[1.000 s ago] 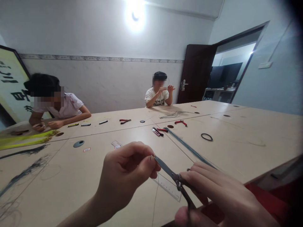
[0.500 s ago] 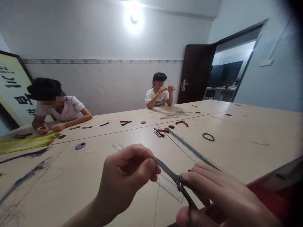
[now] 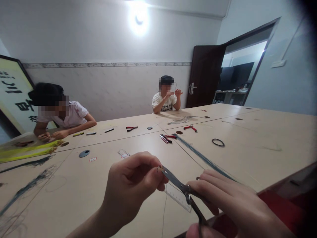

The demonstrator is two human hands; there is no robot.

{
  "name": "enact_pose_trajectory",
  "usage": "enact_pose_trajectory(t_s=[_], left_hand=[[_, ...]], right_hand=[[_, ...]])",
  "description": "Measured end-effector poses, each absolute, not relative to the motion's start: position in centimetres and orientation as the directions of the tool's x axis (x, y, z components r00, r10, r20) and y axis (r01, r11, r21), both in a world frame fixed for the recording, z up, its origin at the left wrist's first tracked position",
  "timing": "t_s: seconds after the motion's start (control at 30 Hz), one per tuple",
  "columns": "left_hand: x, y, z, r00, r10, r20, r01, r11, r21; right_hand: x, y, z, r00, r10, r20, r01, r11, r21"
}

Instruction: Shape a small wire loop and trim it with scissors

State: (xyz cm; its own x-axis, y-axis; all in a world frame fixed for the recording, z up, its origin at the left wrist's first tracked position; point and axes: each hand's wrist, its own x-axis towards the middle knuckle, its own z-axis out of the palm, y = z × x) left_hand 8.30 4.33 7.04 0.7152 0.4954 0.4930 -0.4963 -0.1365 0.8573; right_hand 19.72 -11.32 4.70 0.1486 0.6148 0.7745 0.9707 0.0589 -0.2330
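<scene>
In the head view my left hand (image 3: 136,185) is closed, thumb and fingertips pinching a thin grey cord (image 3: 164,208). A small curved dark end shows at the pinch, and the cord hangs below the fingers toward the table. My right hand (image 3: 237,201) is wrapped round the handles of a pair of dark scissors (image 3: 174,179). Their tips touch or nearly touch the left fingertips where the cord is held, and the blades look almost closed. Under the hands a clear ruler (image 3: 179,198) lies partly hidden.
On the table (image 3: 94,185) lie red-handled pliers (image 3: 190,128), a cutter (image 3: 163,138), a grey cord bundle (image 3: 198,152), a black ring (image 3: 218,142) and yellow strands (image 3: 32,150). Two people sit across: one at left (image 3: 66,115), one at the far side (image 3: 167,99).
The scissors have turned slightly at the left fingertips, and a small light gap now shows near their tips. Both hands stay nearly in place.
</scene>
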Motion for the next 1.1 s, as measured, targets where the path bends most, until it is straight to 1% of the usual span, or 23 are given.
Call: enact_pose_trajectory(t_s=[0.17, 0.33, 0.43, 0.53, 0.67, 1.1], left_hand=[[8.49, 4.47, 7.02, 0.682, 0.488, 0.544, -0.525, -0.190, 0.830], [8.42, 4.40, 6.97, 0.686, 0.484, 0.542, -0.525, -0.185, 0.830], [8.34, 4.29, 7.20, 0.675, 0.488, 0.554, -0.535, -0.193, 0.822], [8.38, 4.28, 7.37, 0.679, 0.485, 0.551, -0.524, -0.204, 0.827], [8.50, 4.42, 6.97, 0.685, 0.489, 0.541, -0.535, -0.167, 0.828], [8.42, 4.45, 6.68, 0.691, 0.475, 0.545, -0.540, -0.161, 0.826]], right_hand=[[20.09, -11.19, 5.11, 0.063, 0.624, 0.779, 0.975, 0.129, -0.182], [20.26, -11.12, 5.16, 0.005, 0.615, 0.788, 0.977, 0.166, -0.135], [20.16, -11.13, 5.14, 0.000, 0.613, 0.790, 0.979, 0.160, -0.123], [20.01, -11.22, 5.14, -0.010, 0.599, 0.801, 0.988, 0.132, -0.086], [19.94, -11.34, 5.14, -0.034, 0.579, 0.814, 0.992, 0.117, -0.041], [19.89, -11.22, 4.96, -0.032, 0.573, 0.819, 0.993, 0.115, -0.041]])
